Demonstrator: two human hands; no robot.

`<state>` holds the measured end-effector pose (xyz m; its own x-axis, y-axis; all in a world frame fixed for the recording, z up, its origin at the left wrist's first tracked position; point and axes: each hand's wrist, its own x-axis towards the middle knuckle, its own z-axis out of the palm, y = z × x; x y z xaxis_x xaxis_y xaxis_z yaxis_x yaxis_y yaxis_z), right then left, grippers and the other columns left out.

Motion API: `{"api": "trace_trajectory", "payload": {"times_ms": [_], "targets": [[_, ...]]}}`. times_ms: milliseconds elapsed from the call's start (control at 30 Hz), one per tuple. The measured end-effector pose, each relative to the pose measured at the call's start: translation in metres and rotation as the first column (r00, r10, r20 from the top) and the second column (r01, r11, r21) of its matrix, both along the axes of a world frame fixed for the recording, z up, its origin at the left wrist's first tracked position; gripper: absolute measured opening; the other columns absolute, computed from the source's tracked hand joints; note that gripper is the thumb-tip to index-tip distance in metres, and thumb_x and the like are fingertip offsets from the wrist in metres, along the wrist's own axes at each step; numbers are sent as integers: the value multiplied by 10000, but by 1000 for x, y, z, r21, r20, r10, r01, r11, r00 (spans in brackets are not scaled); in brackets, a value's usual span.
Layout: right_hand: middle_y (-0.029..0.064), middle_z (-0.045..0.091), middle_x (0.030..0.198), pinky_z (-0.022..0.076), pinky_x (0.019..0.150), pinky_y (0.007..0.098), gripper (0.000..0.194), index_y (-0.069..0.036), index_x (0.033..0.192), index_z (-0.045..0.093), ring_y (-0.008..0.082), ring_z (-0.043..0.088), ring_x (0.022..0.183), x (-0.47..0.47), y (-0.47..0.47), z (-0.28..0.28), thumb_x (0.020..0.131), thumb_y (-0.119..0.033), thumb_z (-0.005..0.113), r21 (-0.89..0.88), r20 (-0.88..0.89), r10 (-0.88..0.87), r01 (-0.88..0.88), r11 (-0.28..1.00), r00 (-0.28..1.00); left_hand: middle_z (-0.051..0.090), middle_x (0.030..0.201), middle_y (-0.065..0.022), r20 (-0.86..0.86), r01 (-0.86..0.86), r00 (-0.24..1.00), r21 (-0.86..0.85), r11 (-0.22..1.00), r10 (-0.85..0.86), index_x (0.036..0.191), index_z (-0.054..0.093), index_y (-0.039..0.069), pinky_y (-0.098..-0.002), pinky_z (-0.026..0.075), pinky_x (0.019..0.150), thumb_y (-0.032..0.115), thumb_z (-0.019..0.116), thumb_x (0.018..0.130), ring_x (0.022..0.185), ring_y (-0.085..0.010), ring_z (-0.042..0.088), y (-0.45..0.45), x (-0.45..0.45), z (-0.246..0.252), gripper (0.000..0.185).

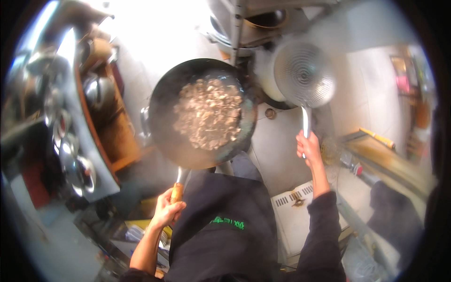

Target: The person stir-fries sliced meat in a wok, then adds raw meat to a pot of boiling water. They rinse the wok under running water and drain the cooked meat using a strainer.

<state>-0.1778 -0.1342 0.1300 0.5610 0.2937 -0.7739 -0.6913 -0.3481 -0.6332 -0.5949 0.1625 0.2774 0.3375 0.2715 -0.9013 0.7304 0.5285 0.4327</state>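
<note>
My left hand [168,208] grips the wooden handle [177,192] of a large dark wok [165,141] in front of my body. Chopped, pale brown food [211,112], perhaps meat, is spread over the wok's inside, with steam around it. In my right hand [309,146] is the metal handle of a round perforated strainer [303,74], held up to the right of the wok. No food shows on the strainer. Beneath it, partly hidden and blurred by steam, is a dark vessel [282,105] with pale contents.
At left stands a metal-edged counter [102,176] with several shiny bowls [81,172] and a lower shelf holding a metal pot [99,92]. A metal rack post [238,31] rises beyond the wok. A white floor panel [290,218] with dark slots lies at lower right.
</note>
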Motion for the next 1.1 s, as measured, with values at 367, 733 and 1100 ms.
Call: {"api": "trace_trajectory", "payload": {"times_ms": [367, 733, 1100], "targets": [[116, 659, 727, 522, 592, 337, 329, 34, 1188, 597, 224, 656, 589, -130, 55, 166, 920, -117, 714, -365, 771, 557, -501, 785, 310, 603, 731, -21, 316, -143, 934, -93, 985, 165, 1250, 573, -9, -246, 413, 446, 45, 741, 869, 480, -87, 522, -10, -57, 3, 420], [174, 692, 811, 544, 628, 397, 363, -4, 1211, 615, 321, 691, 650, -254, 180, 244, 887, -83, 760, -439, 830, 557, -584, 683, 27, 632, 837, -5, 556, -293, 773, -114, 949, 305, 1316, 594, 33, -244, 430, 491, 105, 771, 872, 604, -72, 568, 28, -214, 48, 484], [13, 587, 704, 448, 511, 267, 285, 55, 1173, 626, 87, 562, 547, -402, 425, 297, 942, -110, 651, -24, 695, 677, -934, 357, 241, 623, 743, -35, 492, -658, 677, 73, 749, 547, 1132, 621, 11, -258, 400, 438, 2, 746, 839, 497, -91, 541, 113, -394, 102, 319]]}}
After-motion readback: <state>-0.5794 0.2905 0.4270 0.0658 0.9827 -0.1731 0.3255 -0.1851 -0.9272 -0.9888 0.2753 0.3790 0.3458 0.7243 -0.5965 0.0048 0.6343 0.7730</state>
